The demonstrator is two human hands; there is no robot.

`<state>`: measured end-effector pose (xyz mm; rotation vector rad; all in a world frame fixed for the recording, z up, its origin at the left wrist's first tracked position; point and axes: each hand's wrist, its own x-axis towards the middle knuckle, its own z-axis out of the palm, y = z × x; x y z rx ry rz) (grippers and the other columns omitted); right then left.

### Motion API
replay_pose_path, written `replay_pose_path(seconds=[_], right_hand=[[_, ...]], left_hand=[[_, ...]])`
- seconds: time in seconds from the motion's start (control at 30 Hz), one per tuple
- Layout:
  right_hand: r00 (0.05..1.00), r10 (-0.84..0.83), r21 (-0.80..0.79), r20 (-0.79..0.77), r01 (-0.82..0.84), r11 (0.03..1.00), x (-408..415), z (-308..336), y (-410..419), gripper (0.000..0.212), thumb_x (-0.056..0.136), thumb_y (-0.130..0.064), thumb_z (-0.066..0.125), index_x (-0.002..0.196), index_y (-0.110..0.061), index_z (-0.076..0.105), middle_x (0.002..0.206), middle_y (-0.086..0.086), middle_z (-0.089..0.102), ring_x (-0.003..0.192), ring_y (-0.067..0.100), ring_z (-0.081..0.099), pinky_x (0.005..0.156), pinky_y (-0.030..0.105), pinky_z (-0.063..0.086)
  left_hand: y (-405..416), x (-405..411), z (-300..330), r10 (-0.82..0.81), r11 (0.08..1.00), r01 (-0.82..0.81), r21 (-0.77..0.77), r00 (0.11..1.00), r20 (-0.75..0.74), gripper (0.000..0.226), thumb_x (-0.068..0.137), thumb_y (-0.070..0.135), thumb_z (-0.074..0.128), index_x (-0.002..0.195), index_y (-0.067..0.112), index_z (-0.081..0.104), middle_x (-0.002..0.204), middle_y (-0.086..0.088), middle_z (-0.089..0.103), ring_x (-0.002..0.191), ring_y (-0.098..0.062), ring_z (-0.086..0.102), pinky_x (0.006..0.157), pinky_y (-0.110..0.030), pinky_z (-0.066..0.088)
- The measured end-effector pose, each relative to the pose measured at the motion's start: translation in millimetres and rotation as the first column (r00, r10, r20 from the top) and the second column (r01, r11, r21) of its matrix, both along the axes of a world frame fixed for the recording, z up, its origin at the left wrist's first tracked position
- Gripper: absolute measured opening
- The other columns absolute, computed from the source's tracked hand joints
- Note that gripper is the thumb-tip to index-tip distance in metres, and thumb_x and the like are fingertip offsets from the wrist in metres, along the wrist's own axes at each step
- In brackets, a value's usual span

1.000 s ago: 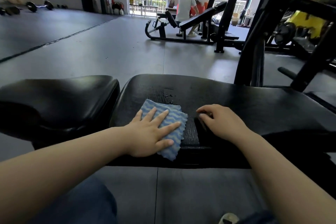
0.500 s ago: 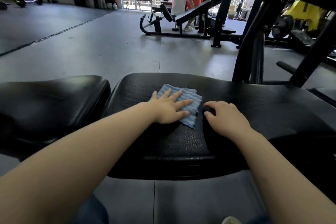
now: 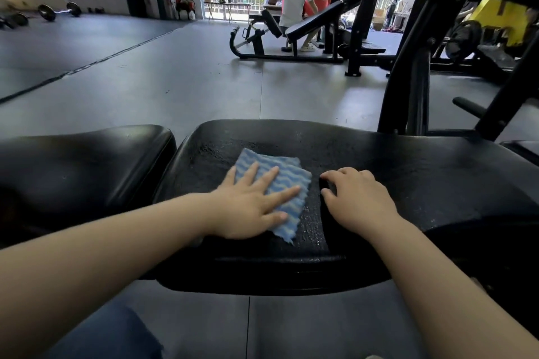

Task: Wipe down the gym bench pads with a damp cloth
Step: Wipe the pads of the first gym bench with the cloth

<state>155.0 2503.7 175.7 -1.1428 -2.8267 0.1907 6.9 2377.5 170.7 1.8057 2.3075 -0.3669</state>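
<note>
A blue wavy-striped cloth [image 3: 287, 181] lies on the long black bench pad [image 3: 431, 175] in front of me. My left hand [image 3: 252, 207] presses flat on the cloth's near left part with its fingers spread. A wet sheen shows on the pad around and in front of the cloth. Just right of the cloth, my right hand [image 3: 357, 198] rests on the pad with its fingers bent and nothing in it. A second black pad [image 3: 81, 166] sits to the left, separated by a narrow gap.
A black machine frame [image 3: 417, 67] rises behind the pad at right, with a peg [image 3: 469, 106] sticking out. Farther back a person [image 3: 296, 6] sits at another bench machine [image 3: 291, 44]. Barbells [image 3: 58, 11] lie on the grey floor at far left.
My left hand slid the cloth from the pad's near edge toward the far side, then drew it back a little toward me. My right hand stayed in place.
</note>
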Motion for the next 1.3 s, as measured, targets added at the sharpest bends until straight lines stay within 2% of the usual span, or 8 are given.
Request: replay_pose_path(seconds=[0.13, 0.4, 0.57, 0.8, 1.03, 1.1, 1.2, 1.3], right_hand=[[1.0, -0.014, 0.004, -0.023, 0.014, 1.0, -4.9, 1.1, 4.7, 0.037, 0.098, -0.033, 0.036, 0.133, -0.033, 0.047, 0.136, 0.0, 0.046, 0.124, 0.027, 0.038, 0.098, 0.038, 0.035], [0.999, -0.036, -0.041, -0.034, 0.034, 0.999, -14.4, 3.0, 5.9, 0.034, 0.097, -0.035, 0.038, 0.129, -0.03, 0.048, 0.131, 0.004, 0.044, 0.121, 0.028, 0.036, 0.094, 0.04, 0.039], [0.999, -0.012, -0.072, -0.039, 0.009, 0.997, -13.6, 3.7, 11.5, 0.033, 0.097, -0.035, 0.037, 0.128, -0.032, 0.049, 0.132, 0.003, 0.043, 0.122, 0.027, 0.035, 0.094, 0.039, 0.038], [1.0, 0.012, -0.062, -0.024, -0.013, 0.998, -9.7, 2.2, 8.8, 0.037, 0.098, -0.035, 0.037, 0.133, -0.031, 0.045, 0.136, 0.003, 0.041, 0.125, 0.027, 0.034, 0.096, 0.04, 0.036], [1.0, 0.023, -0.044, 0.0, -0.023, 0.999, -7.8, 1.6, 5.6, 0.041, 0.098, -0.04, 0.036, 0.138, -0.031, 0.041, 0.143, 0.003, 0.038, 0.13, 0.028, 0.033, 0.106, 0.042, 0.031], [1.0, 0.019, -0.024, 0.003, -0.019, 1.0, -9.0, 0.6, 6.5, 0.041, 0.097, -0.043, 0.036, 0.137, -0.034, 0.041, 0.143, 0.002, 0.039, 0.13, 0.029, 0.032, 0.111, 0.045, 0.026], [1.0, 0.005, -0.032, -0.001, -0.005, 0.999, -11.7, -0.1, 9.0, 0.04, 0.097, -0.047, 0.034, 0.135, -0.038, 0.042, 0.144, 0.0, 0.039, 0.132, 0.03, 0.03, 0.113, 0.049, 0.019], [1.0, -0.005, -0.064, -0.001, 0.005, 0.998, -15.3, 0.5, 12.6, 0.04, 0.097, -0.049, 0.033, 0.135, -0.04, 0.041, 0.145, 0.0, 0.036, 0.134, 0.03, 0.029, 0.114, 0.051, 0.015]], left_hand=[[33.4, -10.7, 0.9, 0.005, 0.999, -0.005, 0.033, 1.0, 0.023, 0.053, 0.095, 0.057, 0.016, 0.142, 0.052, -0.01, 0.157, 0.003, -0.018, 0.144, -0.03, -0.015, 0.113, -0.058, -0.007], [98.9, -88.7, -6.8, 0.286, 0.948, -0.298, 0.112, 0.952, 0.108, 0.056, 0.095, 0.059, 0.022, 0.145, 0.047, 0.0, 0.157, 0.007, -0.013, 0.145, -0.027, -0.011, 0.112, -0.06, -0.004], [70.6, -149.5, -11.5, 0.479, 0.857, -0.496, 0.138, 0.867, 0.138, 0.057, 0.095, 0.058, 0.025, 0.146, 0.046, 0.0, 0.158, 0.005, -0.011, 0.145, -0.029, -0.01, 0.114, -0.057, 0.0], [4.4, -125.4, -11.1, 0.436, 0.888, -0.441, 0.13, 0.898, 0.063, 0.054, 0.096, 0.058, 0.019, 0.145, 0.046, -0.001, 0.158, -0.003, -0.01, 0.144, -0.033, -0.007, 0.115, -0.051, 0.004], [-36.8, -62.3, 0.6, 0.186, 0.982, -0.184, -0.053, 0.981, 0.051, 0.084, 0.027, 0.093, -0.026, 0.108, 0.069, -0.031, 0.153, 0.004, -0.028, 0.142, -0.028, -0.021, 0.113, -0.051, -0.005], [-25.1, -64.4, 2.6, 0.187, 0.982, -0.185, -0.037, 0.981, 0.056, 0.078, 0.036, 0.095, -0.021, 0.109, 0.07, -0.029, 0.153, 0.005, -0.027, 0.142, -0.028, -0.02, 0.113, -0.053, -0.004], [12.9, -83.7, 0.3, 0.26, 0.965, -0.261, 0.019, 0.964, 0.051, 0.058, 0.084, 0.076, 0.012, 0.133, 0.059, -0.015, 0.156, 0.003, -0.02, 0.143, -0.029, -0.016, 0.114, -0.056, -0.003], [55.2, -101.8, -3.1, 0.349, 0.931, -0.355, 0.083, 0.934, 0.076, 0.056, 0.093, 0.062, 0.023, 0.142, 0.052, -0.002, 0.157, 0.003, -0.015, 0.144, -0.03, -0.012, 0.112, -0.059, -0.003]])
